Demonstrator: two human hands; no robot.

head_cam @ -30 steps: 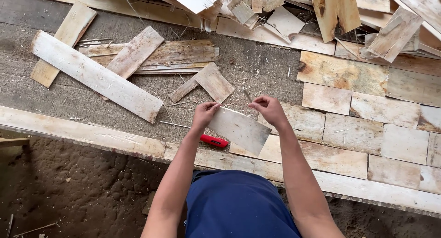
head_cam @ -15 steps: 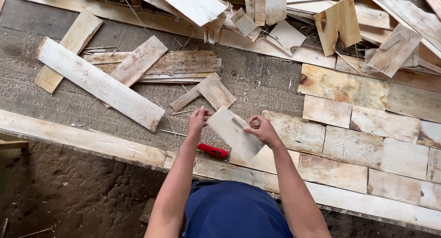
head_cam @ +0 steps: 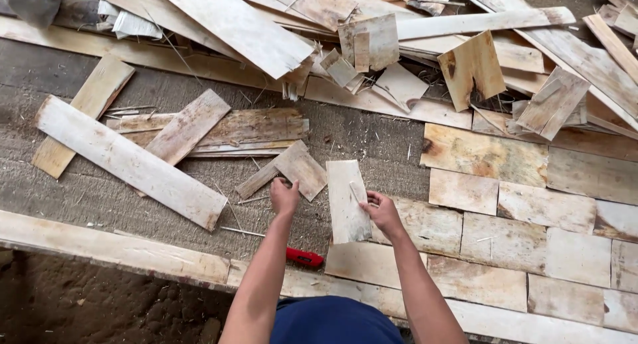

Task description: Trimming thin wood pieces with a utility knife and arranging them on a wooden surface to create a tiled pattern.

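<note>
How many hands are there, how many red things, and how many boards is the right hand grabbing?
Bare hands: 2 (left hand, right hand)
Red-handled tool: 1
Pale flat wooden board gripped by the right hand: 1
Total: 4

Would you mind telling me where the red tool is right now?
The red tool lies low in the head view, beside the left forearm, just left of the pale board the right hand holds.

I see the veneer piece lying between my left hand and right hand. A knife lies nearer me, laid sheets spread rightward, and a scrap pile sits behind.
</note>
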